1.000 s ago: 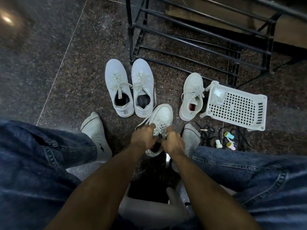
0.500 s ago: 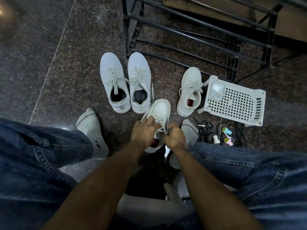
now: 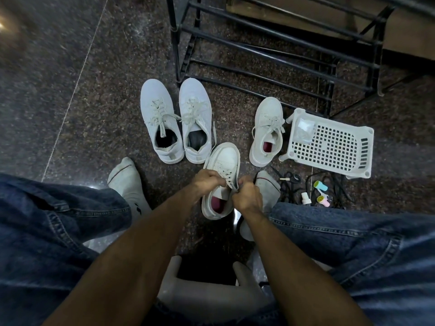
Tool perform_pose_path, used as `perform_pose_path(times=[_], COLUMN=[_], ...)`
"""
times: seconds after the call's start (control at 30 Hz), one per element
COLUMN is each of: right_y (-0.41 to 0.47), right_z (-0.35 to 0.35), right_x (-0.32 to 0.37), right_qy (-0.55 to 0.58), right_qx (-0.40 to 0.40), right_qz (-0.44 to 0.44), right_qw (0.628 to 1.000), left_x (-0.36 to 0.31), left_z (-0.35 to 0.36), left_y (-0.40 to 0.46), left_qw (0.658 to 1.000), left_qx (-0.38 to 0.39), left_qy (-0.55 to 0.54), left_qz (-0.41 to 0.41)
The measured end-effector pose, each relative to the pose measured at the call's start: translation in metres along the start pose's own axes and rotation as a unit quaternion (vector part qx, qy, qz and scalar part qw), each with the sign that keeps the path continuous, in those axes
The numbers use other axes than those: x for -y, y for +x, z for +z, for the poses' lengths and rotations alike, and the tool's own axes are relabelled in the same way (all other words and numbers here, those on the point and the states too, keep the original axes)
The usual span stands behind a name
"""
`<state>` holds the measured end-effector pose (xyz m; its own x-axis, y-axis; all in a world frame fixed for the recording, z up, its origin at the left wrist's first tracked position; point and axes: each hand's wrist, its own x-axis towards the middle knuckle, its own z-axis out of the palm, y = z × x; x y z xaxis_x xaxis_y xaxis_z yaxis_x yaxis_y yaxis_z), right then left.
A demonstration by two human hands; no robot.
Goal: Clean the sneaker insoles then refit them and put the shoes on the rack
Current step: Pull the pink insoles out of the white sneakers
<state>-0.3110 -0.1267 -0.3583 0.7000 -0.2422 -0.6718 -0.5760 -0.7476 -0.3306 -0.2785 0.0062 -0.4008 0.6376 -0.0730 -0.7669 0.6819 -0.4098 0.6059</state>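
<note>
While both hands pinch the laces of the sneaker (image 3: 221,170) mid-frame, left hand (image 3: 207,182) and right hand (image 3: 247,196) seem to tie them; the rack (image 3: 259,52) at the top comes next.

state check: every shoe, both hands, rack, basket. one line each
Held sneaker: on floor, red insole in, laces being handled.
Left hand: pinching a lace.
Right hand: pinching a lace.
Grey pair: on floor, side by side, dark insoles in.
Single sneaker: on floor, upright, red insole in.
Shoe rack: holds no shoes.
White basket: upside down.
</note>
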Motion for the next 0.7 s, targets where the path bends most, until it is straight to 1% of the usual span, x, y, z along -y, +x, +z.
perform_pose_path(times=[0.03,0.1,0.17,0.2,0.23,0.27,0.33,0.4,0.47,0.53,0.6,0.7], right_y=[0.001,0.001,-0.003,-0.006,-0.009,-0.011,-0.014,-0.015,-0.016,-0.012,-0.002,0.015], right_z=[0.0,0.001,0.004,0.006,0.008,0.012,0.019,0.027,0.03,0.026,0.016,-0.002], right_x=[0.0,-0.002,-0.004,-0.004,-0.004,-0.004,-0.005,-0.009,-0.013,-0.015,-0.018,-0.022], right_qy=[-0.007,-0.031,-0.07,-0.088,-0.108,-0.133,-0.184,-0.202,-0.167,-0.131,-0.134,-0.106], right_qx=[-0.003,-0.013,-0.038,-0.054,-0.068,-0.077,-0.073,-0.079,-0.082,-0.061,-0.035,-0.014], right_qz=[0.001,-0.007,-0.04,-0.061,-0.083,-0.106,-0.139,-0.138,-0.1,-0.05,-0.033,-0.008], right_qw=[1.0,0.999,0.996,0.993,0.988,0.982,0.97,0.966,0.977,0.988,0.99,0.994], left_x=[0.001,0.004,0.005,0.008,0.011,0.014,0.021,0.025,0.024,0.022,0.023,0.027], left_z=[0.001,0.001,0.001,0.0,0.0,-0.001,-0.004,-0.006,-0.006,-0.007,-0.01,-0.012], left_y=[-0.001,-0.007,-0.014,-0.016,-0.018,-0.02,-0.022,-0.024,-0.027,-0.028,-0.028,-0.029], left_qw=[1.0,0.989,0.957,0.939,0.928,0.928,0.944,0.954,0.952,0.945,0.942,0.946], left_qx=[-0.011,-0.037,-0.04,-0.038,-0.039,-0.044,-0.061,-0.069,-0.08,-0.088,-0.1,-0.121], left_qy=[0.018,0.118,0.262,0.32,0.351,0.355,0.318,0.288,0.292,0.308,0.315,0.294], left_qz=[0.024,0.08,0.115,0.119,0.116,0.1,0.06,0.048,0.053,0.062,0.062,0.057])
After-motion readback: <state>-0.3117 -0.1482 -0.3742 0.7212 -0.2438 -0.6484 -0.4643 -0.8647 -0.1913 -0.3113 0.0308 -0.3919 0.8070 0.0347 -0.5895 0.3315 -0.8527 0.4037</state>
